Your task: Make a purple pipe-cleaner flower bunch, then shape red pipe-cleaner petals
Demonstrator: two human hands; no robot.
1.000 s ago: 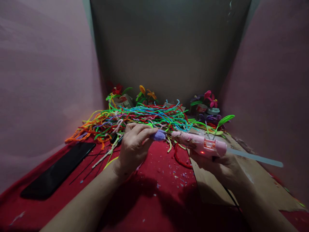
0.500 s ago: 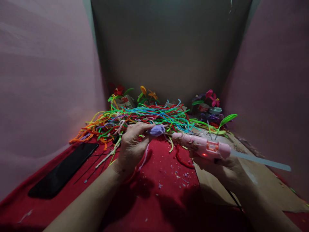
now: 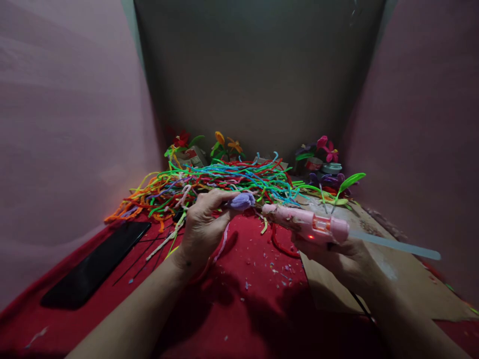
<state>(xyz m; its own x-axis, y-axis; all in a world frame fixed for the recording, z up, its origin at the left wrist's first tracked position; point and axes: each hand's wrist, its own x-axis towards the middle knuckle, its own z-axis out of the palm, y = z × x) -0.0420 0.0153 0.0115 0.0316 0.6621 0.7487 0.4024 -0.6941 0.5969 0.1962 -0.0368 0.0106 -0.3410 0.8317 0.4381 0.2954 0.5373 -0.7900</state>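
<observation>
Table point(image 3: 258, 237): red-covered, dimly lit.
Left hand point(image 3: 205, 222): pinching purple bud point(image 3: 241, 201); best kept steady, clear of heat.
Right hand point(image 3: 339, 257): gripping glue gun point(image 3: 295, 217), aimed at bud; best squeezed gently.

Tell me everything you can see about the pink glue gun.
The glue gun is pink and looks plastic, with brownish smears toward its front, an orange-tinted window and a lit red light. A translucent glue stick juts from its rear. The right hand grips it from below, aiming it left toward the purple piece; whether they touch is unclear.
</observation>
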